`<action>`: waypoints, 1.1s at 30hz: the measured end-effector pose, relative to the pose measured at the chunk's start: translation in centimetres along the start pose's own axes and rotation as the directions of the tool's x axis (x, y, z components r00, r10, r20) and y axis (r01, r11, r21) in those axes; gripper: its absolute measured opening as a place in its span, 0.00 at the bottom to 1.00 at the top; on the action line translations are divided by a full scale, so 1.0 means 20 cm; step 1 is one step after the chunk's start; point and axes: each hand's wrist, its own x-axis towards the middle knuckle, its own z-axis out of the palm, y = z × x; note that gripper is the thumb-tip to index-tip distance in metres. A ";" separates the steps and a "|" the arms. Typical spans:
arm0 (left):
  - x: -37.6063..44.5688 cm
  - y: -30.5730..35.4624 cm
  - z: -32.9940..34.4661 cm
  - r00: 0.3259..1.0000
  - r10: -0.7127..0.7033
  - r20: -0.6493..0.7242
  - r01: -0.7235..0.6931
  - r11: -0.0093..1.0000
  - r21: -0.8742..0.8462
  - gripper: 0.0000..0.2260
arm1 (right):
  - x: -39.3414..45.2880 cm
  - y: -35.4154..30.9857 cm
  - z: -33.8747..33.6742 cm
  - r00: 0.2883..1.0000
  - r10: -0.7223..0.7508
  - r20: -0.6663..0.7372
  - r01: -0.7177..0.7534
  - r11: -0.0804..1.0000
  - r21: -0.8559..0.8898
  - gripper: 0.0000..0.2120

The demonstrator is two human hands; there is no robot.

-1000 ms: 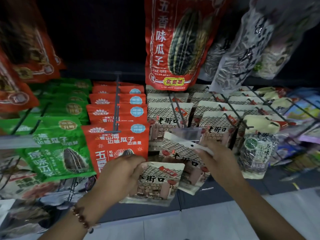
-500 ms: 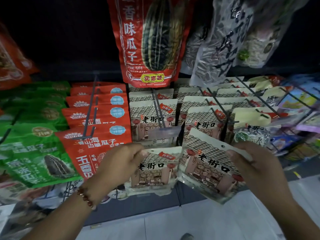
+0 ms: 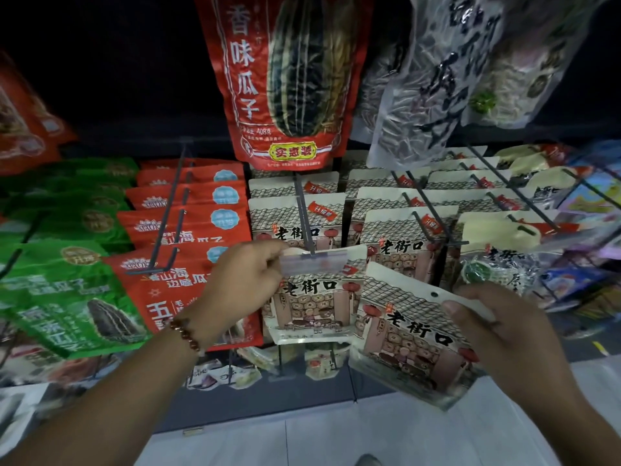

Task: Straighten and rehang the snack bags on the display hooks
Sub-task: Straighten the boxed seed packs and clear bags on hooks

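Observation:
Two cream snack bags printed with an old street front are in my hands. My left hand (image 3: 243, 284) pinches the top of one cream bag (image 3: 311, 306) right at the tip of the middle display hook (image 3: 304, 216), under its clear price tag (image 3: 314, 264). My right hand (image 3: 504, 334) grips the upper right edge of a second cream bag (image 3: 408, 338), tilted and held off the hooks, its hang hole showing. More bags of the same kind hang in rows behind on that hook and the hook to its right (image 3: 426, 210).
Red seed bags (image 3: 188, 216) and green seed bags (image 3: 64, 264) hang to the left. A large red bag (image 3: 285, 79) and grey seed bags (image 3: 433, 79) hang from the row above. Pale and colourful packets fill the hooks at right (image 3: 524, 210). Light floor tiles lie below.
My left hand has lifted its bag up to the middle hook's tip. My right hand took the second bag off the rack, turned it face up and brought it lower right.

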 end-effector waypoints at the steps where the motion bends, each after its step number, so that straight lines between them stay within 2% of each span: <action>1: 0.00 0.00 0.00 1.000 0.001 -0.008 -0.001 1.000 -0.005 0.13 | 0.01 -0.01 0.01 1.000 -0.007 0.007 0.007 1.000 -0.002 0.06; 4: 0.01 -0.01 0.01 1.000 0.020 -0.022 -0.020 1.000 -0.021 0.13 | 0.02 -0.02 0.03 1.000 -0.011 0.023 0.011 1.000 0.002 0.04; 8: 0.01 -0.03 0.01 0.999 0.031 0.038 -0.031 0.999 -0.021 0.09 | 0.02 -0.02 0.05 0.999 0.006 0.048 -0.005 1.000 -0.016 0.03; 12: 0.04 -0.06 0.02 0.996 0.091 -0.021 -0.091 0.996 0.007 0.09 | 0.01 -0.05 0.05 0.998 0.024 0.051 -0.024 1.000 -0.005 0.08; 17: 0.06 -0.09 0.05 0.999 0.029 -0.039 -0.029 1.000 0.012 0.08 | 0.01 -0.06 0.07 0.999 0.024 0.035 -0.024 1.000 -0.013 0.11; 21: 0.11 -0.08 0.06 0.994 0.034 -0.101 -0.024 0.994 0.103 0.11 | -0.01 -0.03 0.10 0.998 0.052 0.046 -0.052 0.999 -0.007 0.06; 24: 0.12 -0.10 0.08 0.981 0.116 -0.153 -0.086 0.978 0.192 0.13 | -0.01 -0.03 0.11 0.998 0.035 0.055 -0.033 0.999 -0.040 0.05; 28: 0.09 -0.14 0.10 0.945 0.249 -0.211 -0.178 0.935 0.306 0.05 | -0.01 -0.03 0.13 0.996 0.043 0.084 -0.037 0.997 -0.065 0.02; 31: 0.05 -0.15 0.12 0.940 0.285 -0.186 -0.195 0.899 0.393 0.26 | -0.01 -0.03 0.15 0.996 0.035 0.086 -0.029 0.997 -0.071 0.01; 33: -0.02 -0.14 0.13 0.944 0.290 -0.157 -0.201 0.883 0.424 0.32 | -0.01 -0.03 0.16 0.996 0.030 0.083 -0.022 0.996 -0.086 0.03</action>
